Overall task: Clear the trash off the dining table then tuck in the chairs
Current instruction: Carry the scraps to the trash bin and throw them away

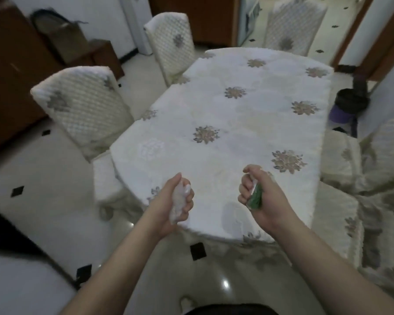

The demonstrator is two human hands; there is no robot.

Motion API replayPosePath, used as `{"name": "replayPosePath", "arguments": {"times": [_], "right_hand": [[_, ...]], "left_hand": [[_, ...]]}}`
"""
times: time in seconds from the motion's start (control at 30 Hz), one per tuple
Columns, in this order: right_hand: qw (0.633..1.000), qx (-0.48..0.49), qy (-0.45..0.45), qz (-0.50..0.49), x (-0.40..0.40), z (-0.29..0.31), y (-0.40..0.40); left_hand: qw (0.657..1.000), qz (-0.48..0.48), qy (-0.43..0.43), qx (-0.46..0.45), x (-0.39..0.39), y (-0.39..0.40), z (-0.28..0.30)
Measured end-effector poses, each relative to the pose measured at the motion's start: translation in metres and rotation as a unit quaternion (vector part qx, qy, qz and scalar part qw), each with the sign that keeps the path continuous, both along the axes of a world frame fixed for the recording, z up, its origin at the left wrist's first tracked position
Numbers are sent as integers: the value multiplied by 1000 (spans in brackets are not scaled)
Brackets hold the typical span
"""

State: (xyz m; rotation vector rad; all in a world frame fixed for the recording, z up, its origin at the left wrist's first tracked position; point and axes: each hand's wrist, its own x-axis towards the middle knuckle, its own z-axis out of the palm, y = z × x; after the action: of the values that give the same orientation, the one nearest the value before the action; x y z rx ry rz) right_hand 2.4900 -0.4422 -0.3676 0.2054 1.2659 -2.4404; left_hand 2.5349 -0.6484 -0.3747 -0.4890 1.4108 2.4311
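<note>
White crumpled stuff, probably tissue or thin plastic [177,204], fills the left hand [176,202], whose fingers are curled round it so that only a strip shows between thumb and fingertips; what it is exactly is hard to tell in the blur. Fingers of the right hand [258,195] are likewise curled, gripping a green wrapper [256,198] with a white scrap at its top end, most of it hidden inside the fist. Both hands are held thumbs-up, facing each other, over the near edge of the dining table [237,114], the left at about 7 o'clock of the tabletop and the right at about 5 o'clock; both forearms run down to the bottom corners of the view, cut off there. A white cloth with flower motifs covers the table. Four covered chairs can be counted: one [82,108] at 9 o'clock, one [171,42] at 11 o'clock, one [293,23] at 12 o'clock, partly cut off by the top edge, and one [373,164] at 3 o'clock, blurred and cropped by the right edge. A dark bin with a purple base [348,108] stands on the floor at 2 o'clock, just beyond the table.
</note>
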Motion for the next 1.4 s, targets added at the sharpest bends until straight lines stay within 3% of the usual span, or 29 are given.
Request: {"name": "replayPosePath", "arguments": {"times": [0.17, 0.37, 0.5, 0.73, 1.07, 1.4], "right_hand": [[993, 0, 16, 119, 1, 7, -107], [979, 7, 26, 201, 5, 16, -220], [966, 14, 42, 256, 8, 23, -280], [940, 34, 71, 333, -33, 38, -353], [900, -1, 111, 421, -69, 85, -481], [867, -42, 179, 463, -44, 157, -622]], "left_hand": [[992, 115, -12, 50, 29, -87, 2], [982, 188, 4, -24, 64, -174, 16], [969, 247, 5, -18, 84, -222, 34], [927, 371, 26, -48, 85, -296, 71], [880, 435, 61, -181, 71, -368, 159], [843, 480, 137, -199, 86, -475, 219]]}}
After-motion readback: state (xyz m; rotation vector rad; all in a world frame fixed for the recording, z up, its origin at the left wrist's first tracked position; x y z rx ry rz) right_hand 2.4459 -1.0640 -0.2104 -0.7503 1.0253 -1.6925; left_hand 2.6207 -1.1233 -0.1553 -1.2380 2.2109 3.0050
